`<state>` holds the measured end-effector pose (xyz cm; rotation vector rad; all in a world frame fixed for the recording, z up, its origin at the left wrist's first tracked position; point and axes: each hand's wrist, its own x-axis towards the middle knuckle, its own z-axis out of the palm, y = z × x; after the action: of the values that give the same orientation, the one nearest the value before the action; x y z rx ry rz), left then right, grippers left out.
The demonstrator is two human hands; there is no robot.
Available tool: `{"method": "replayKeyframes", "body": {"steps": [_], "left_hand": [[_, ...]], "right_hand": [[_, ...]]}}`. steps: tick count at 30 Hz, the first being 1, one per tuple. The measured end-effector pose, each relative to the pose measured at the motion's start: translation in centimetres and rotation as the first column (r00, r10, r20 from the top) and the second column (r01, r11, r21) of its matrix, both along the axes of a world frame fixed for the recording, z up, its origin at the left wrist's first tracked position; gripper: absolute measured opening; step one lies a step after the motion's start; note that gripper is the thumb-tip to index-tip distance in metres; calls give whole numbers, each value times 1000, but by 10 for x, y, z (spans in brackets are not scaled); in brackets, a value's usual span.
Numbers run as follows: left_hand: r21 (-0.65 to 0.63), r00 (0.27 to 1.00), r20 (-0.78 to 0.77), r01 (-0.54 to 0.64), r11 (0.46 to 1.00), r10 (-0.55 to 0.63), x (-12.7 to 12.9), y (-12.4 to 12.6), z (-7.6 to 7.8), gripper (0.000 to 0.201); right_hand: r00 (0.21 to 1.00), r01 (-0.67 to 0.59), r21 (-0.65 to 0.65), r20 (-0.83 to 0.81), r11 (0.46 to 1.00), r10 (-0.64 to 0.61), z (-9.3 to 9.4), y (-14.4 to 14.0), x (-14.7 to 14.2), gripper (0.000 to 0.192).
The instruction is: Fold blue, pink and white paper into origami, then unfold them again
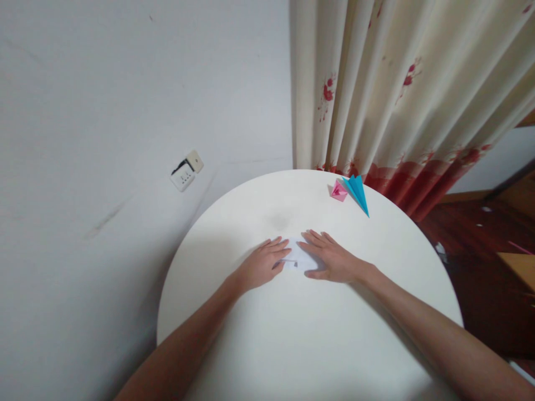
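Both flat, open hands, left hand (262, 264) and right hand (330, 260), press the small white folded paper (299, 257) onto the round white bench (292, 334); even pressure likely keeps its crease sharp.

The round tabletop (259, 334) fills the lower middle of the frame, with the wall behind it across the left and upper left. A wall switch (186, 170) sits on that wall, left of the tabletop's far edge. A curtain (401, 83) hangs in the upper right, reaching down behind the tabletop's far right rim. The floor (480, 262) shows at the right edge.

Near the frame's centre a sheet of paper (298, 257) lies flat on the tabletop, the left hand (263, 264) resting on its left part and the right hand (332, 260) on its right. Further back, toward the curtain, a small folded paper piece (338, 191) lies on the tabletop, with a paper plane (358, 192) just beside it on the right.
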<state>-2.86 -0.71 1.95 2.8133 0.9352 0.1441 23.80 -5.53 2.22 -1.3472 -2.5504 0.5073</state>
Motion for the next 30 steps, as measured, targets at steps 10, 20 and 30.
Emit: {"method": "replayKeyframes", "body": {"steps": [10,20,30], "left_hand": [[31,998,64,-6,1000,4,3,3,3,36],[-78,884,351,-301,950,309,-13,21,2,53],[-368,673,534,-360,858,511,-9,25,6,26]], "right_hand": [[1000,29,132,-3,991,-29,-2,-1,-11,61],[955,103,217,-295,971,-36,-14,16,12,59],[820,195,290,-572,937,6,-10,22,22,41]]}}
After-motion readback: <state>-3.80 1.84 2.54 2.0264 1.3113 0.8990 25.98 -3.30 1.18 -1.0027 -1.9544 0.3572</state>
